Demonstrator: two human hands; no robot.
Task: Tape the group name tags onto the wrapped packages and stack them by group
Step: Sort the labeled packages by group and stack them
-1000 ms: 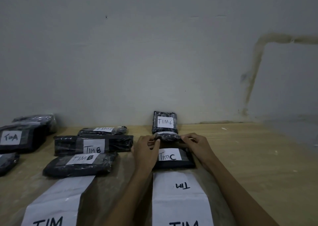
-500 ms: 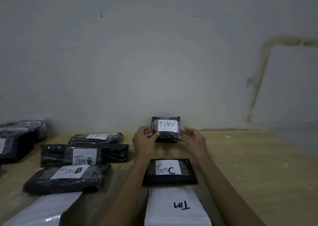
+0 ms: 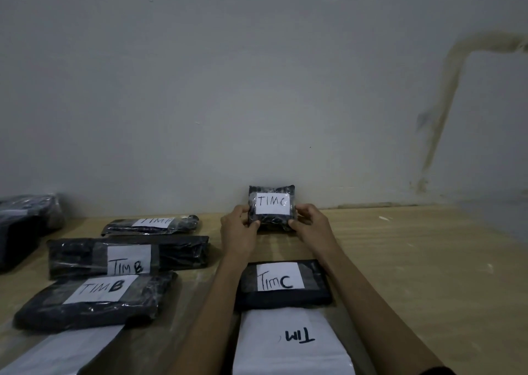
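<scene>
Your left hand (image 3: 239, 229) and right hand (image 3: 311, 223) pinch the small package (image 3: 271, 207) at the desk's (image 3: 414, 260) back edge, upright against the wall (image 3: 257, 89). Let go carelessly and it may topple forward onto the flat package (image 3: 283, 284).

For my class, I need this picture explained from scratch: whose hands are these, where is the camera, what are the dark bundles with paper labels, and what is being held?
There is no machine here. A person wears a wide-angle camera on the head, so you look forward and down along their bare arms. The left hand and right hand grip a small dark wrapped package by its two sides, near the wall. Its paper tag reads TIM C.

On the wooden table lie more wrapped packages. A flat one tagged TIM C sits just in front of the hands. To the left are two tagged TIM B, with another behind them whose tag is hard to read. Large white sheets marked TIM lie nearest the camera.
</scene>
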